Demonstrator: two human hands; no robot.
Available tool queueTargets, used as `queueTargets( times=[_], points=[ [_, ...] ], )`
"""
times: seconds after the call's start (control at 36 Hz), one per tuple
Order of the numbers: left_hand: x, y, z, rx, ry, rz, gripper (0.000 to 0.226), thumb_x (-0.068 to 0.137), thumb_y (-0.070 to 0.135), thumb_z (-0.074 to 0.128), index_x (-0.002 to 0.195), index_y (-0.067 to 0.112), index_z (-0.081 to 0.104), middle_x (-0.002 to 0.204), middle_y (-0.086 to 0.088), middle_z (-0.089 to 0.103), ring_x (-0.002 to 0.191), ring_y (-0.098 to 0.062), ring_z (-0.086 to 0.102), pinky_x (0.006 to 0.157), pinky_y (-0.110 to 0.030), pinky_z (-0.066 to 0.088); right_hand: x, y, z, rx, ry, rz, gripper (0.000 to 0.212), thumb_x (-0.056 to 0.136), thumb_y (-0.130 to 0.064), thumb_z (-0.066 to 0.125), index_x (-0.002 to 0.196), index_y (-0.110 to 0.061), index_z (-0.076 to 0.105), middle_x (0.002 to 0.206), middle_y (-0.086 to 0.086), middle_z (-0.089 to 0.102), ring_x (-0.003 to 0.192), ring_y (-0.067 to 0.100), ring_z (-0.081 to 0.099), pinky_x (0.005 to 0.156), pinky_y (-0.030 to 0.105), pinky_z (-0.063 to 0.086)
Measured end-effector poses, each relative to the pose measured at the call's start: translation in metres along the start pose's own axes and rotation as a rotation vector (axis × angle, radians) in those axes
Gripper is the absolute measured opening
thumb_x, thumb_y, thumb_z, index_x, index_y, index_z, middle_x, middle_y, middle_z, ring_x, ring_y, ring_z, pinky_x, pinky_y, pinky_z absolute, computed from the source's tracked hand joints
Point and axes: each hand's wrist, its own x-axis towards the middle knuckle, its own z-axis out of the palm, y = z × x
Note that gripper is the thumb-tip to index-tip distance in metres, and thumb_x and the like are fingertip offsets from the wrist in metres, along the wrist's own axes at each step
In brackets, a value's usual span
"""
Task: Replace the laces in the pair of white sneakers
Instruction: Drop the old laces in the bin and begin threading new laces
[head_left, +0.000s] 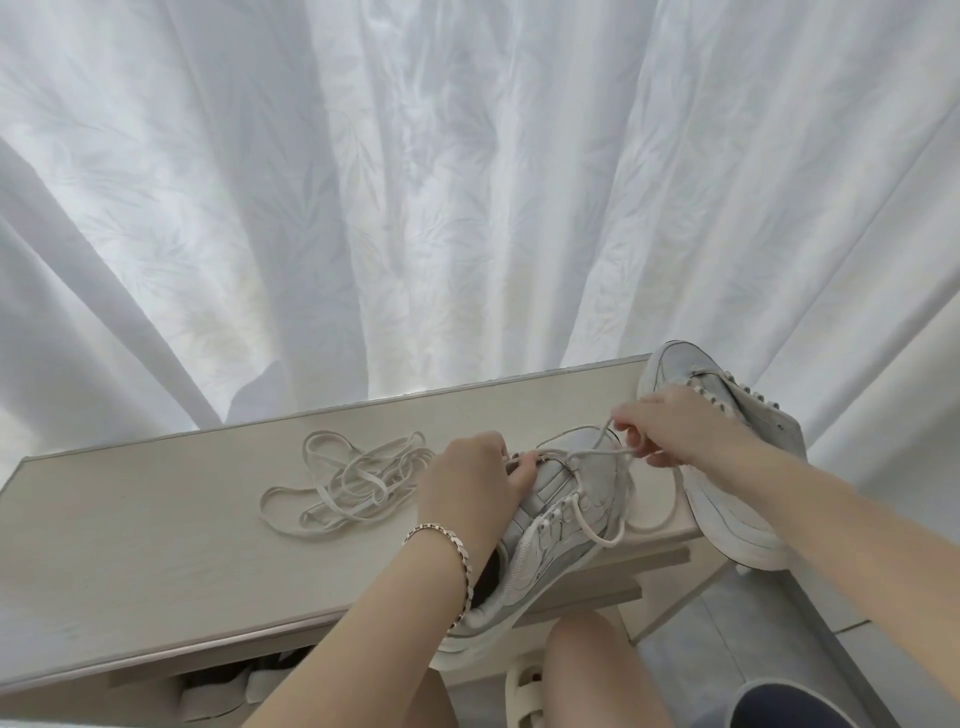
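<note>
1. Now, the left grip (467, 478) is curled over the upper of the near sneaker (566, 525), just right of the frame's centre, and pins it to the surface (156, 519). The heel overhangs the front edge, so a loosened hold could let the shoe tip towards the person's lap.
2. The right grip (670, 431) pinches the lace (597, 453) and draws it up and to the right. A sharp tug could drag the shoe sideways or jam the lace in an eyelet. I cannot tell whether this lace is going in or coming out.
3. The slack loop of that lace hangs beside the shoe. It could snag on the surface's corner, or on the bracelet (447, 545).
4. The second sneaker (680, 366) sits in the right of the frame, part of it past the surface's end and right under the pulling wrist. A nudge from the forearm would probably knock it to the floor.
5. The loose laces (353, 483) lie tangled left of centre. Pulled carelessly, they could knot, and old and new laces could easily be confused, since both are pale.
</note>
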Motion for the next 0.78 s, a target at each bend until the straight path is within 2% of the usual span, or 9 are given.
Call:
queueTargets(
  times=[0.03, 0.06, 0.14, 0.19, 0.25, 0.44, 0.56, 0.67, 0.78],
  points=[
    [0.001, 0.0, 0.0, 0.004, -0.004, -0.004, 0.035, 0.091, 0.046, 0.048, 0.082, 0.013, 0.057, 0.084, -0.003, 0.065, 0.082, -0.023, 0.061, 0.069, -0.027, 0.044, 0.0, 0.0, 0.002, -0.31, 0.015, -0.027, 0.009, 0.087, -0.017, 0.055, 0.088, -0.009, 0.059, 0.081, 0.009, 0.059, 0.075, 0.02, 0.055, 0.069, 0.028, 0.045],
    [0.001, 0.0, 0.0, 0.009, -0.008, -0.007, 0.034, 0.091, 0.045, 0.048, 0.081, 0.014, 0.056, 0.085, -0.003, 0.065, 0.083, -0.023, 0.061, 0.07, -0.028, 0.044, 0.001, 0.001, 0.004, -0.557, 0.056, -0.09, 0.022, 0.087, -0.021, 0.055, 0.107, -0.011, 0.058, 0.099, 0.011, 0.059, 0.092, 0.022, 0.055, 0.08, 0.031, 0.045],
    [-0.001, 0.001, -0.001, 0.036, -0.012, -0.003, 0.034, 0.091, 0.047, 0.047, 0.08, 0.015, 0.053, 0.085, -0.003, 0.065, 0.083, -0.023, 0.061, 0.069, -0.028, 0.044, -0.002, -0.006, 0.019, -0.619, 0.072, -0.374, 0.043, 0.09, -0.023, 0.054, 0.132, -0.016, 0.048, 0.128, 0.003, 0.046, 0.124, 0.017, 0.04, 0.1, 0.028, 0.033],
    [-0.002, 0.0, -0.002, 0.05, -0.009, -0.003, 0.035, 0.091, 0.048, 0.047, 0.082, 0.014, 0.054, 0.087, -0.004, 0.065, 0.084, -0.024, 0.061, 0.069, -0.028, 0.044, -0.004, -0.013, 0.029, -0.601, -0.059, -0.509, 0.035, 0.09, -0.025, 0.057, 0.124, -0.02, 0.056, 0.123, -0.003, 0.048, 0.12, 0.011, 0.041, 0.094, 0.019, 0.029],
    [-0.002, 0.001, -0.002, 0.05, -0.017, -0.009, 0.036, 0.091, 0.048, 0.048, 0.087, 0.013, 0.058, 0.09, -0.005, 0.066, 0.087, -0.025, 0.061, 0.072, -0.029, 0.045, -0.001, -0.015, 0.038, -0.7, -0.17, -0.521, 0.029, 0.088, -0.029, 0.062, 0.115, -0.021, 0.062, 0.114, -0.003, 0.051, 0.113, 0.012, 0.045, 0.091, 0.022, 0.034],
    [-0.003, 0.002, -0.002, 0.046, -0.017, -0.026, 0.035, 0.091, 0.046, 0.048, 0.086, 0.013, 0.058, 0.087, -0.004, 0.066, 0.084, -0.024, 0.061, 0.069, -0.029, 0.044, 0.004, -0.014, 0.035, -0.702, -0.118, -0.557, 0.013, 0.088, -0.028, 0.06, 0.077, -0.022, 0.059, 0.075, -0.014, 0.046, 0.086, 0.011, 0.05, 0.078, 0.026, 0.041],
    [-0.002, 0.002, -0.001, 0.034, -0.014, -0.036, 0.033, 0.09, 0.046, 0.048, 0.081, 0.015, 0.054, 0.084, -0.003, 0.064, 0.082, -0.023, 0.06, 0.067, -0.028, 0.043, -0.002, -0.009, 0.03, -0.653, -0.104, -0.601, 0.008, 0.091, -0.024, 0.056, 0.084, -0.023, 0.053, 0.08, -0.013, 0.048, 0.086, 0.01, 0.046, 0.076, 0.023, 0.035],
    [-0.002, 0.0, 0.0, 0.01, 0.012, -0.042, 0.035, 0.09, 0.046, 0.048, 0.075, 0.015, 0.05, 0.073, -0.001, 0.057, 0.076, -0.023, 0.058, 0.061, -0.027, 0.037, -0.008, 0.005, 0.026, -0.585, 0.018, -0.724, 0.008, 0.093, -0.017, 0.055, 0.097, -0.02, 0.061, 0.075, -0.019, 0.044, 0.079, 0.002, 0.042, 0.072, 0.013, 0.03],
    [-0.001, -0.001, 0.0, 0.037, 0.023, -0.023, 0.034, 0.092, 0.044, 0.045, 0.076, 0.014, 0.05, 0.072, 0.0, 0.056, 0.076, -0.023, 0.058, 0.061, -0.027, 0.037, -0.009, 0.012, 0.017, -0.257, 0.242, -0.546, 0.02, 0.096, -0.007, 0.044, 0.094, -0.018, 0.061, 0.072, -0.014, 0.045, 0.066, -0.005, 0.04, 0.061, 0.007, 0.032]
  ],
)
